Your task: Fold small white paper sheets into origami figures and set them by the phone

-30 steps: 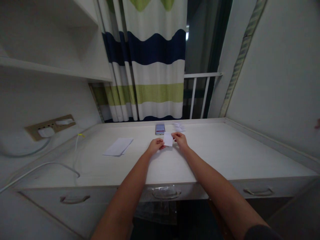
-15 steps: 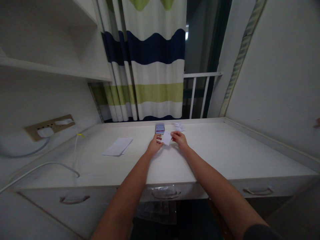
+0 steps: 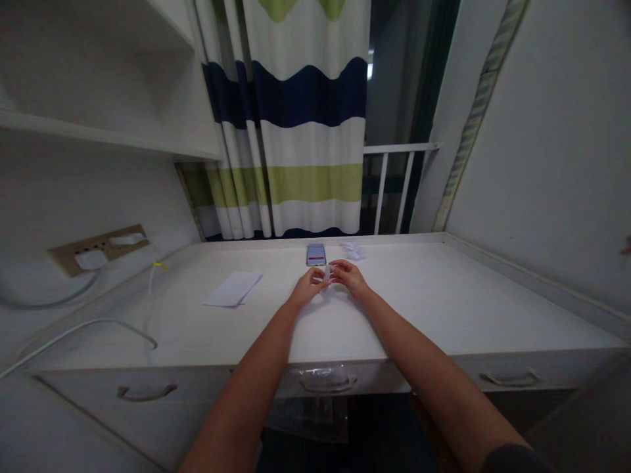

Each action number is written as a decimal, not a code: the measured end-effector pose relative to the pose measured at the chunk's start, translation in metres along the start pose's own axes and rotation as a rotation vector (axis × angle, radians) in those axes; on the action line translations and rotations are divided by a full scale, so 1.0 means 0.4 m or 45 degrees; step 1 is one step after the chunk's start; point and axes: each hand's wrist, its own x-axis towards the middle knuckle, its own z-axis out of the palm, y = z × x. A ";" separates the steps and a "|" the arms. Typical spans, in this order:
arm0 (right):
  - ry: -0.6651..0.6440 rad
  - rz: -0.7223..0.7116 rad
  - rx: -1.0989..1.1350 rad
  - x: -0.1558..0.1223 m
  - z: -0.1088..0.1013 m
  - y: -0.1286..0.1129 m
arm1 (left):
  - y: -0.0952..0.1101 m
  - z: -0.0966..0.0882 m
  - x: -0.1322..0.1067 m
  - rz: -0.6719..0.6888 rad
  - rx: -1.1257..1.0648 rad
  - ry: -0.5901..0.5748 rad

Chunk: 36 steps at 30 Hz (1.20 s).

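Between my two hands, just above the white desk, is a small piece of white paper (image 3: 327, 272), seen as a narrow strip. The fingers of my left hand (image 3: 309, 285) pinch its left side. My right hand (image 3: 348, 274) grips it from the right, fingertips close to those of the left. A phone (image 3: 316, 255) with a lit screen lies flat just beyond my hands. To its right sits a little heap of folded or crumpled white papers (image 3: 353, 251). The fingers partly cover the held paper, so its folds are hard to make out.
White sheets of paper (image 3: 233, 289) lie on the desk (image 3: 444, 295) to the left. A white cable (image 3: 113, 321) runs over the desk's left end from near the wall socket (image 3: 101, 249). A striped curtain (image 3: 313, 144) hangs behind, and drawers (image 3: 148, 387) line the front.
The paper was a flat, broad piece facing me; now it appears as a thin upright strip. My hands have drawn closer together, the right one moving slightly left.
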 end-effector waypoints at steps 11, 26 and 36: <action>0.026 -0.022 0.001 0.001 -0.003 0.002 | 0.023 0.005 -0.010 -0.036 -0.064 -0.049; 0.025 -0.016 -0.045 0.006 -0.011 0.017 | 0.011 0.003 -0.006 -0.092 -0.121 -0.067; -0.035 0.013 -0.120 0.013 -0.012 0.037 | -0.007 -0.009 0.006 0.001 0.020 0.062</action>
